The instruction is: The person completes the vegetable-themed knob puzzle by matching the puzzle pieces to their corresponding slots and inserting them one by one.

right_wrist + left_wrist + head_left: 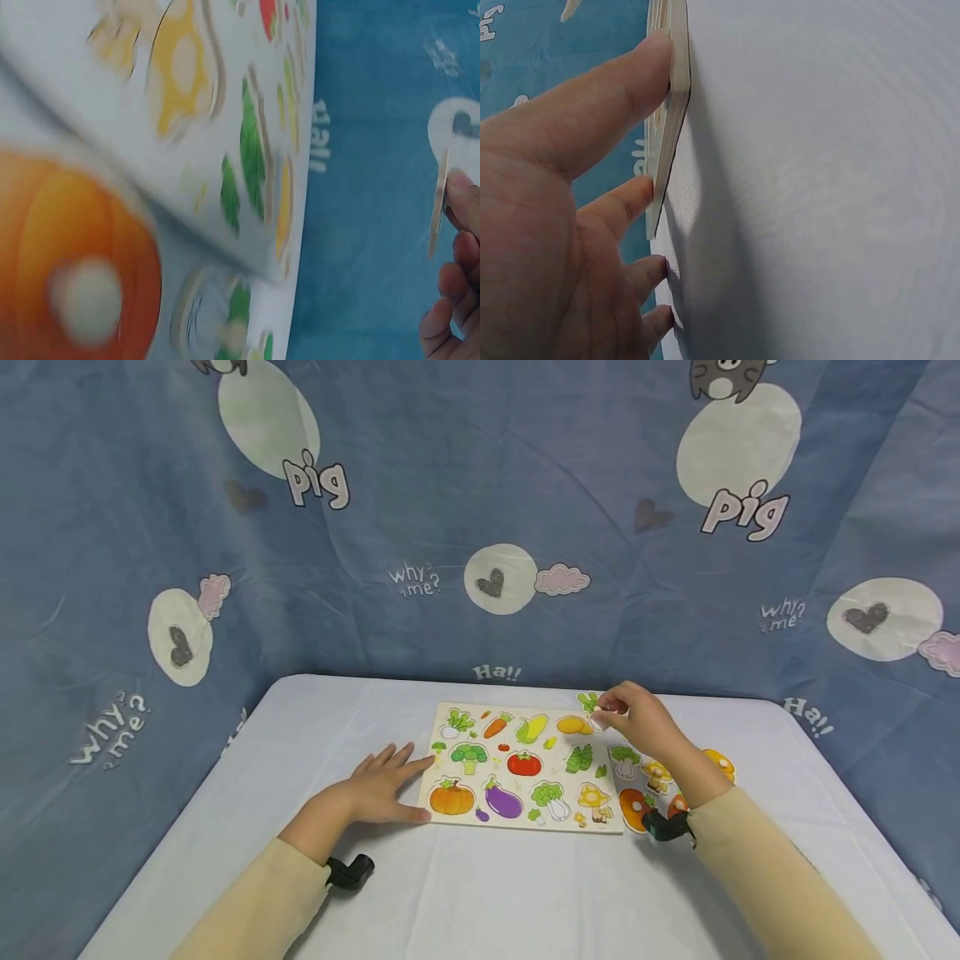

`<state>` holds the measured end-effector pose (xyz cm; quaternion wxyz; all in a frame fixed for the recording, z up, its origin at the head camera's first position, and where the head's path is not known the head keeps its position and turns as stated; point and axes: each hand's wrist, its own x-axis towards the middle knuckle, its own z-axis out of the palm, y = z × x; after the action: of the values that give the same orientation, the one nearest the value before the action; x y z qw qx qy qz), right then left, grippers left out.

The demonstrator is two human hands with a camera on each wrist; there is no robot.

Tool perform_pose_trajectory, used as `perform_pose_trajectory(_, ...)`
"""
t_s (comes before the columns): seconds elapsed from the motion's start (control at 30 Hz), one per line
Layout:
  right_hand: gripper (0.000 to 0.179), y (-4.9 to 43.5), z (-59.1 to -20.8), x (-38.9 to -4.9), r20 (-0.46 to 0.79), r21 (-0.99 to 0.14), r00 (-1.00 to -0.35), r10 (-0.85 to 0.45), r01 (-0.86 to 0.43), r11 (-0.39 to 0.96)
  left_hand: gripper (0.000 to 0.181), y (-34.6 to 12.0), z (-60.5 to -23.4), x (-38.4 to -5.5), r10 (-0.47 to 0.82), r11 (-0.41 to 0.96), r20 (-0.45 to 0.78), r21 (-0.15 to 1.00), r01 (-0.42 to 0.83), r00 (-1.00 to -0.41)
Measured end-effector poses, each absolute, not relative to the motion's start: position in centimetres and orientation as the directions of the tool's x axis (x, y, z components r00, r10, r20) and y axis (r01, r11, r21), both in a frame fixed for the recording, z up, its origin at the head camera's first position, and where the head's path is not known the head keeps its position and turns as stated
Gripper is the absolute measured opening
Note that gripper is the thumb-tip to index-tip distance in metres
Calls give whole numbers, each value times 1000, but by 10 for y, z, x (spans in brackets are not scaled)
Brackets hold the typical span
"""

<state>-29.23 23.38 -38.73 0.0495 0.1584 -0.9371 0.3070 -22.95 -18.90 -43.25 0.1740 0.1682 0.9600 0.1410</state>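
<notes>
A wooden vegetable puzzle board (491, 785) lies on the table with printed shapes on it. My left hand (386, 787), fingers spread, rests at its left edge; in the left wrist view the thumb (626, 90) presses the board's side (676, 97). My right hand (637, 718) is over the board's back right corner, pinching a flat turnip piece (588, 702) with green leaves and a white bulb between thumb and fingers. The right wrist view has this turnip piece (439, 202) edge-on and raised, partly hidden by the fingertips.
Right of the board lie loose pieces: a bok choy (624, 762), a mushroom (657, 775), an orange pumpkin (636, 810) with a pale knob, and a yellow piece (720, 763) partly behind the right wrist. A blue patterned curtain (420, 510) hangs behind the white table (510, 893).
</notes>
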Motion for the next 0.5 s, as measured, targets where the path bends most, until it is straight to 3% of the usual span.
perform_pose_trajectory(0.5,16,177,-401,-296,164,-547,-907,-387,-410,730,97,-192,-436,-231,401,889,-268,343,303,-876)
